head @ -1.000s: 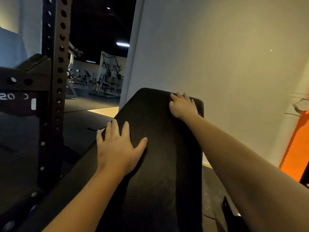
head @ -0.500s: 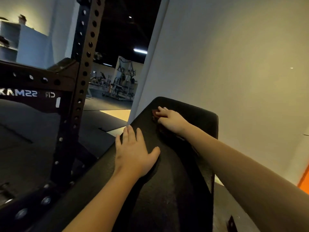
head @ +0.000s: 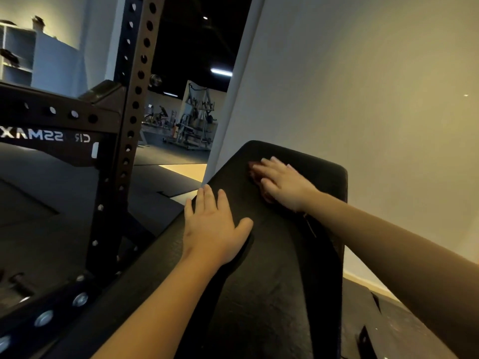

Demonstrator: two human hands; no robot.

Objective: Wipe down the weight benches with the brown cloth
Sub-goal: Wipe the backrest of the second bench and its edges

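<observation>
- Shelving in pale grey stands at the far left against a lit wall, with dark, blurred items on it.
- Black crossbeam with mirrored white lettering joins a perforated power rack upright, whose bolted base rail runs along the lower left.
- Gym machines show in the dim background through the gap between the upright and the white wall.
- Left hand lies palm down on the black bench pad, close to the pad's left edge. Its fingers are straight and close together, the thumb is spread to the right, and it holds nothing.
- Bench pad slopes upward away from the camera, and its rounded top end almost meets the wall.
- Brown cloth lies on the upper part of the pad, mostly hidden. Only a reddish-brown edge shows past the fingertips and along the thumb side of the hand above it.
- Right hand presses flat on that cloth with its fingers stretched out and pointing left across the pad, not curled round the fabric.
- Dark floor mats fill the lower right, beside the pad.
</observation>
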